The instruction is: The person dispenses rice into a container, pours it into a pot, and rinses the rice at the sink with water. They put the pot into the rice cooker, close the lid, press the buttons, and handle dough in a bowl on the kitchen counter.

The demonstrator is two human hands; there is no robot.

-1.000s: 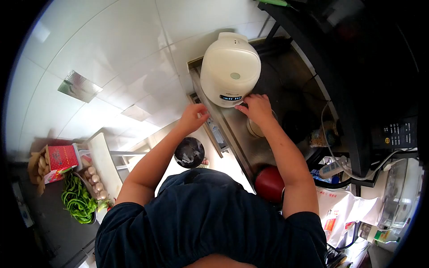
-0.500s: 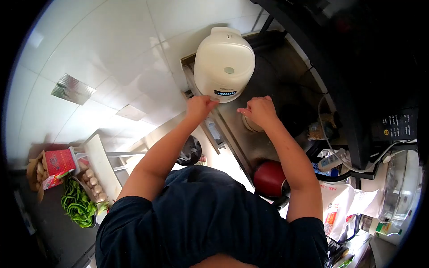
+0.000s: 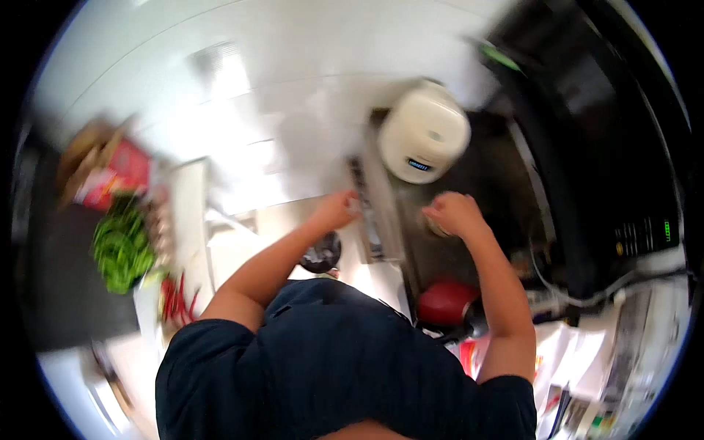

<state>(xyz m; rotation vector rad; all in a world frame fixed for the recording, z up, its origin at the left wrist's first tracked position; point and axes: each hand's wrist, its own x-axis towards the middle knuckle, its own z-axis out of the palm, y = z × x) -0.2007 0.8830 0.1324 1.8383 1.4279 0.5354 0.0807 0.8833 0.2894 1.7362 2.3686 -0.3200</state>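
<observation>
Rice cooker [image 3: 425, 132] stands upright on the dark countertop [image 3: 418, 253], toward its far end and close to the tiled wall [image 3: 308, 95]. Its cream lid is closed, so the contents are hidden; the display [image 3: 419, 163] on the front is lit, but its characters are blurred.

Right hand [image 3: 456, 213]: positioned in front of the cooker and apart from it, fingers bent inward, partly closed. A small round container [image 3: 438, 226] sits directly below the fingertips. Contact between the two, and any grip, cannot be determined; the container's contents are not legible.

Left hand [image 3: 337, 210]: positioned beside the counter edge, near a narrow drawer [image 3: 372, 227], fingers curled with thumb and fingertips close together. Whether it holds anything cannot be determined. Items inside the drawer are too blurred to identify.

Surrounding containers:
- Dark round bin [image 3: 321, 253], below the left forearm: greyish, crumpled-looking material inside.
- Red rounded vessel [image 3: 446, 303], on the near part of the counter: interior not visible.
- Red box [image 3: 130, 167], on the side surface at left: contents blurred. Green vegetables [image 3: 121, 249] are heaped near it, with pale round items [image 3: 160, 227] alongside and red chillies [image 3: 176, 301] nearer the person.
</observation>
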